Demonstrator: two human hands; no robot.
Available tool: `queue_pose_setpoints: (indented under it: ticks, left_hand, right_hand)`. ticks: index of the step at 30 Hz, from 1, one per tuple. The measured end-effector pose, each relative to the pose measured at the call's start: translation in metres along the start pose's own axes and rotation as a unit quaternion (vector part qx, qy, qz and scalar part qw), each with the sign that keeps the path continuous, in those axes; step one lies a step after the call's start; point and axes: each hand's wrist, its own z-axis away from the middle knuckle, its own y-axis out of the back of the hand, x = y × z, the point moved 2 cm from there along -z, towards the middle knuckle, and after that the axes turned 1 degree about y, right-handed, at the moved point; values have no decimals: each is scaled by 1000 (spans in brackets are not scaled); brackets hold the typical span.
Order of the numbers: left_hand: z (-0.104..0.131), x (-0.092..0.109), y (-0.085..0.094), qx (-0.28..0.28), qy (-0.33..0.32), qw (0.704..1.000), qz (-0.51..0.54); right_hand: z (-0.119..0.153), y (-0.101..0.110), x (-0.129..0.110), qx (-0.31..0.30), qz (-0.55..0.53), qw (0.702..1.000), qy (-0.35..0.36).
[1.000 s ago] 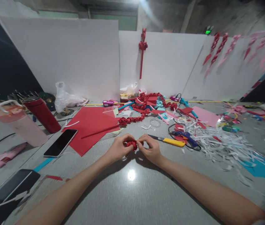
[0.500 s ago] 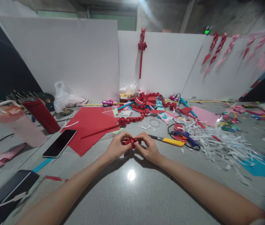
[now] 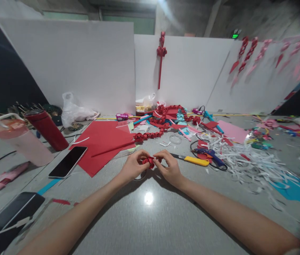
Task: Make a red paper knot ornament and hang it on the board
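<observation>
A head-worn camera looks forward and down. It spans the near table (image 3: 150,226) and white boards (image 3: 86,67) beyond.

matt red paper sheet (image 3: 104,141), glossy grey tabletop (image 3: 128,219), yellow plastic knife handle (image 3: 196,161)

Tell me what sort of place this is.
Probably a paper-craft workspace: red paper sheets, a heap of white paper strips and a blue glue gun lie on the table.

bare left hand (image 3: 134,166) and right hand (image 3: 169,169), tapering forearms (image 3: 94,203), pale sleeve edge (image 3: 295,250) on right arm
</observation>
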Motion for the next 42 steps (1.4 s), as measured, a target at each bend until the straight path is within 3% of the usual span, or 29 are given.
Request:
queue_pose_setpoints:
  ticks: [17,29,36,42]
  left_hand:
    - [5,-11,-5,14,-20,999,-32]
    - [7,-1,-4,34,-34,996,-79]
    - [11,0,-1,39,-98,988,-112]
    - [15,2,0,63,-159,974,-149]
  right_hand:
    - [7,-2,-12,5,35,996,76]
    - [13,-1,-5,-20,49,992,113]
    - [13,2,-7,-35,95,982,162]
    - [11,2,-7,-16,117,980,160]
